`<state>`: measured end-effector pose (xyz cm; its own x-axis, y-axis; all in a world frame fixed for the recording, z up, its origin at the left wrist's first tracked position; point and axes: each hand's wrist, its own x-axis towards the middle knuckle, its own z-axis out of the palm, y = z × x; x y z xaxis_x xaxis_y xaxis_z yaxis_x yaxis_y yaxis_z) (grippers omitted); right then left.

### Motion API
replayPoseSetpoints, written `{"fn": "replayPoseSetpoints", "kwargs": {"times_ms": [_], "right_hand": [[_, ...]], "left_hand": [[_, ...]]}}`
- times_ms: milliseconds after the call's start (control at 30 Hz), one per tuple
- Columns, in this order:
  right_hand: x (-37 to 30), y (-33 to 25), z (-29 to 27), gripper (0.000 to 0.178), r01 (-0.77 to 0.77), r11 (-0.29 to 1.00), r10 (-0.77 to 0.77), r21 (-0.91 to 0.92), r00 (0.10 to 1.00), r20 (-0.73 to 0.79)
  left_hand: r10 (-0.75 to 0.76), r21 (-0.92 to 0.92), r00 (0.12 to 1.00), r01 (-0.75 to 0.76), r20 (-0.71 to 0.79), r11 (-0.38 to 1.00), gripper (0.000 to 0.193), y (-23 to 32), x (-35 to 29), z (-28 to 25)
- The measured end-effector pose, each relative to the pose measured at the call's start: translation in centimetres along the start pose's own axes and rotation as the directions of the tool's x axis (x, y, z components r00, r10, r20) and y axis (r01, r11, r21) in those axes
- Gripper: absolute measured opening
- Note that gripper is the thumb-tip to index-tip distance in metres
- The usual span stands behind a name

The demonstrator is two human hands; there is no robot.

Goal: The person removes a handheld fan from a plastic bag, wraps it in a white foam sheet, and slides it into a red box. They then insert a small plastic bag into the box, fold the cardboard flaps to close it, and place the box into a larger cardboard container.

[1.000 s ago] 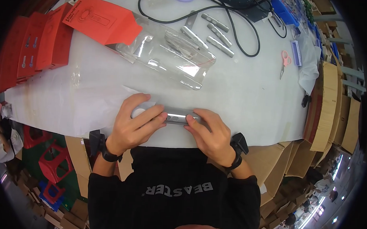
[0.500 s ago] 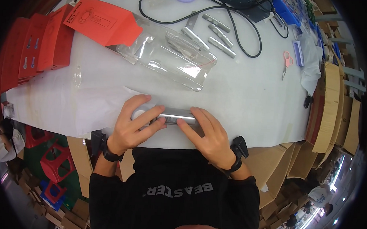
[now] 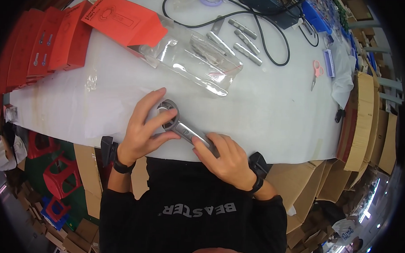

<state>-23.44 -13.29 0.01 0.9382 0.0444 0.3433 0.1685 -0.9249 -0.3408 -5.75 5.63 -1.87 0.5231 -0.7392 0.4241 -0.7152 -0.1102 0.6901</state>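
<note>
A grey handheld fan (image 3: 184,129) lies slantwise between my hands, its round slotted head at the upper left and its handle running toward the lower right. With my left hand (image 3: 142,126), I hold the head end: the index finger rests over the round head, the thumb lies by the neck, and another finger stretches past the rim. The fingers of my right hand (image 3: 226,158) wrap the lower end of the handle, the thumb lying on its top face. The handle's far end is hidden under that hand.
Beyond my hands lie a clear plastic bag (image 3: 196,59), an open red box (image 3: 126,21) and several silver handle-like parts (image 3: 247,53). A black cable (image 3: 285,53) loops behind them. Red boxes (image 3: 69,41) stand at left; pink scissors (image 3: 317,70) lie at right.
The fan has turned from nearly level to slanted, its head now raised away from me and its round face showing. My right hand has moved slightly nearer to me.
</note>
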Motion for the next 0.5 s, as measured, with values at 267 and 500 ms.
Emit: {"fn": "replayPoseSetpoints", "kwargs": {"times_ms": [267, 500], "right_hand": [[0.2, -1.1, -0.2, 0.049, -0.093, 0.994, 0.091, 0.054, 0.995, 0.027], [0.0, -0.8, 0.4, 0.056, -0.2, 0.947, 0.195, 0.252, 0.98, 0.045]], "left_hand": [[0.034, 0.026, 0.98, -0.03, -0.197, 0.999, 0.042, 0.1, 0.2, -1.2], [-0.307, -0.018, 0.926, 0.311, -0.219, 0.95, 0.028, 2.1, -2.0, -1.5]]}}
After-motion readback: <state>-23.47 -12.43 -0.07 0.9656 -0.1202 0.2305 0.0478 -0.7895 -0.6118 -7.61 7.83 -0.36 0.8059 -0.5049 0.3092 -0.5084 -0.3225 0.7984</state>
